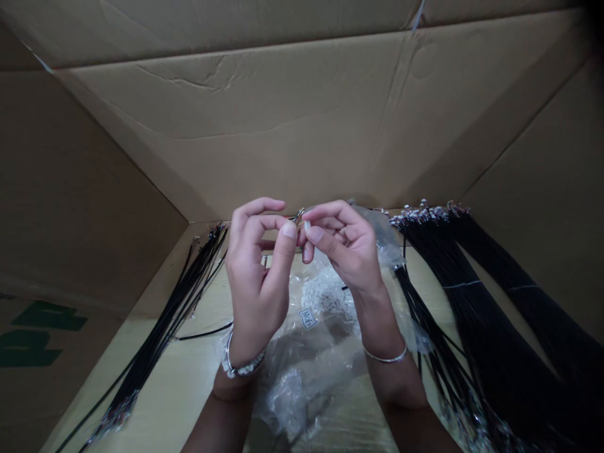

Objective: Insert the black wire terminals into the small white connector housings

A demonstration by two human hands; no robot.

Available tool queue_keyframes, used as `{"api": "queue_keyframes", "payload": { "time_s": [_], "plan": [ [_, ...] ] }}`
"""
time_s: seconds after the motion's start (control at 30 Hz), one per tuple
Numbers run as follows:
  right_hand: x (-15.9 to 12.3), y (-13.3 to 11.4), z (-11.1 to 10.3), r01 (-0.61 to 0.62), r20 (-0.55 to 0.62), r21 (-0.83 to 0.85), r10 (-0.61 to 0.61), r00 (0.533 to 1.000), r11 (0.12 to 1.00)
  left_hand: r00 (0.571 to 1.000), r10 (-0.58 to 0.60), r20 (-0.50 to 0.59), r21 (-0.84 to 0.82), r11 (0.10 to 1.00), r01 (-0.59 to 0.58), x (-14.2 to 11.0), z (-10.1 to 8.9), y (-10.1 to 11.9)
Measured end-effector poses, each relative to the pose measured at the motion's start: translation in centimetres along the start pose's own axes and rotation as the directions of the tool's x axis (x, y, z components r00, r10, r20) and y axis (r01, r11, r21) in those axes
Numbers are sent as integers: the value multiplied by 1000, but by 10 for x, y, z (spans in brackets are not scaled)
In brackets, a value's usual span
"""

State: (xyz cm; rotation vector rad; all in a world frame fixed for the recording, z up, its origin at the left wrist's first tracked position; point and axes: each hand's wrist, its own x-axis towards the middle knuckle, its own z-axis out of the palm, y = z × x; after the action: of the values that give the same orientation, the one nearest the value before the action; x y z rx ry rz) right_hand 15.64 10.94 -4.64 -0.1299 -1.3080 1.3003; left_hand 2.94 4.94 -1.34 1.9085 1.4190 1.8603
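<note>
My left hand (259, 270) is raised in the middle, thumb and forefinger pinched around thin wire ends (299, 216) whose tips stick up between the hands. Facing it, my right hand (349, 248) grips a small white plastic connector (307, 225) between thumb and forefinger. The connector is right beside the wires; whether they touch or enter it I cannot tell. Below both hands lies a clear plastic bag (311, 358) with a heap of small white connectors (328, 292) and a paper label (307, 318).
On the left is a bundle of black cables (165, 321) with bare coloured ends. Thick bundles of black cables (472, 283) with white connectors on their far ends lie at right. Tall cardboard walls (264, 126) enclose the back and sides of the work surface (198, 358).
</note>
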Motion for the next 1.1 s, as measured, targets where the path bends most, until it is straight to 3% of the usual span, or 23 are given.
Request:
{"api": "queue_keyframes", "payload": {
  "time_s": [0.77,1.1],
  "plan": [
    [-1,-3,2,16,-15,-6,-16,1000,1000,1000,-14,-12,8,1000,14,-1,2,0],
    [-3,-9,6,2,-82,-158,-16,997,987,999,-33,-6,11,999,33,-1,3,1]
  ]
}}
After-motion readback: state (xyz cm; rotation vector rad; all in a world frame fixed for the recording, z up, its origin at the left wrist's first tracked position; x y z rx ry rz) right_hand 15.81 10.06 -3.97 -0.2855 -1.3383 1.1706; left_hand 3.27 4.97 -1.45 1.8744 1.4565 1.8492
